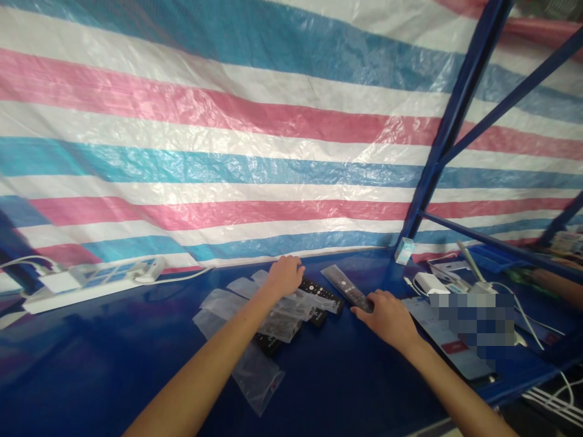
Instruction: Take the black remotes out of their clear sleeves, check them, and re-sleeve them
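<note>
1. Left hand: palm down, fingers curled loosely over the far end of a black remote and the clear bags lying over it; resting on them, not closed around anything. Probably pressing to keep the slippery plastic from sliding.
2. Right hand: palm down, fingertips touching the near end of a second remote, which lies flat on the desk just beyond the fingers and angles away toward the tarp. Fingers spread and flat, no grip closed on it.
3. Between the hands: only a strip of bare blue desk; the two remotes near each other, not touching.
4. Under and nearer than the left hand: more bags in a loose overlapping heap, one long bag trailing along the forearm; another dark remote showing partly beneath them.
5. Far left of the left hand: white power strip with cable along the foot of the striped tarp.
6. Right of the right hand: flat white card or sheet, white charger and cables, kept at the desk edge, clear of the working spot.
7. Beyond the right hand: small pale box at the foot of a blue frame post.
</note>
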Demonstrator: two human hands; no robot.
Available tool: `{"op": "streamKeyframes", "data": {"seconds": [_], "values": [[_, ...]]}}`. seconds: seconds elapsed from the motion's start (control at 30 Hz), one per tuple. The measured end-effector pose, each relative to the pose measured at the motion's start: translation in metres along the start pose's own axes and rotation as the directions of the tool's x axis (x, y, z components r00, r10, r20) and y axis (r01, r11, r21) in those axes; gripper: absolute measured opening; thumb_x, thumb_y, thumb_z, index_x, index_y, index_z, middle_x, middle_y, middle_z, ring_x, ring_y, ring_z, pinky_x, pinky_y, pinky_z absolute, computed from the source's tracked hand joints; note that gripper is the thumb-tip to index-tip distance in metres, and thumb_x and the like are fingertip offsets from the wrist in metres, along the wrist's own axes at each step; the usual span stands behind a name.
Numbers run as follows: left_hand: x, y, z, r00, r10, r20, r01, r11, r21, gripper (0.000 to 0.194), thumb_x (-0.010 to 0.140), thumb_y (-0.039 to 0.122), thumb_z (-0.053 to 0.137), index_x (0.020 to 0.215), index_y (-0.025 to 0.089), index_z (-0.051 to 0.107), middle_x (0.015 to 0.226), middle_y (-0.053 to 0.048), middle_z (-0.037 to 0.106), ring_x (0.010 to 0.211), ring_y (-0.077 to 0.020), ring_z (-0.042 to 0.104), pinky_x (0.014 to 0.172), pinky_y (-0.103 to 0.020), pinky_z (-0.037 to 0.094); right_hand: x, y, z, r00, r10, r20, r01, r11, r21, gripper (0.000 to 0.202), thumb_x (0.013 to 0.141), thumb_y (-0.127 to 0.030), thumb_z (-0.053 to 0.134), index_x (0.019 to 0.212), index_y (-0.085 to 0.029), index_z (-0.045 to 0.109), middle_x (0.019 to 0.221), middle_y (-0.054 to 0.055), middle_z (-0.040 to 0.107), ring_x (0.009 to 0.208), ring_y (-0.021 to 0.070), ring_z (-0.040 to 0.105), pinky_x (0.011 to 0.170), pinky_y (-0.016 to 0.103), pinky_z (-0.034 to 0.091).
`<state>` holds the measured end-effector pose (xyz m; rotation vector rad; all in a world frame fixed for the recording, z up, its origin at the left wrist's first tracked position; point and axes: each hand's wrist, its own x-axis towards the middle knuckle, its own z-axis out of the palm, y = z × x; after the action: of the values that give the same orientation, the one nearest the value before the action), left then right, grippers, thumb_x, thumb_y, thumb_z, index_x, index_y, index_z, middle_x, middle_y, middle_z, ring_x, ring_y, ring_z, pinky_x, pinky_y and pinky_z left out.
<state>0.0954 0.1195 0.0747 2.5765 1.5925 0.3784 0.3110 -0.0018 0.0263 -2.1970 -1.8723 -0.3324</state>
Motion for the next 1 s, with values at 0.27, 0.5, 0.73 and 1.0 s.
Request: {"op": "streamKeyframes", "data": {"seconds": [0.27,0.5,0.73,1.0], "values": [[0.062,0.051,0.031,0.964,0.028,0.266,-0.011,0.998,-0.064,0.025,0.09,0.032,0.053,0.107,0.015,0.061,0.114,-0.01,0.062,0.103,-0.0219,0.059,0.088,-0.038,0.049,-0.006,0.012,0.01,0.96,0.094,-0.265,0.009,0.931,0.365,0.052,0.091,-0.059,0.035,0.078,-0.019,0.066,0.075,0.007,0.065,0.072,0.019,0.06,0.063,0.027,0.041],[0.086,0.054,0.048,0.938,-0.004,0.348,0.035,0.996,-0.081,0.033,0.09,0.035,0.055,0.117,0.017,0.055,0.118,-0.008,0.057,0.101,-0.0214,0.058,0.084,-0.041,0.051,-0.007,0.011,0.013,0.983,0.089,-0.158,-0.021,0.921,0.389,0.055,0.093,-0.058,0.028,0.069,-0.021,0.061,0.069,0.005,0.062,0.068,0.018,0.059,0.061,0.027,0.037],[0.079,0.058,0.047,0.948,-0.007,0.318,0.02,0.999,-0.037,0.034,0.089,0.034,0.056,0.118,0.016,0.054,0.118,-0.009,0.057,0.102,-0.0212,0.058,0.085,-0.041,0.051,-0.008,0.009,0.012,0.994,0.081,-0.077,-0.045,0.919,0.391,0.053,0.094,-0.056,0.028,0.072,-0.021,0.061,0.073,0.006,0.064,0.072,0.0188,0.059,0.063,0.027,0.037],[0.078,0.059,0.043,0.959,-0.021,0.282,0.02,1.0,0.006,0.034,0.088,0.034,0.057,0.118,0.016,0.055,0.118,-0.009,0.057,0.103,-0.0216,0.058,0.085,-0.04,0.051,-0.008,0.01,0.012,0.989,0.092,-0.113,-0.039,0.916,0.399,0.057,0.093,-0.058,0.025,0.07,-0.021,0.061,0.069,0.006,0.062,0.068,0.0179,0.058,0.062,0.026,0.037]]}}
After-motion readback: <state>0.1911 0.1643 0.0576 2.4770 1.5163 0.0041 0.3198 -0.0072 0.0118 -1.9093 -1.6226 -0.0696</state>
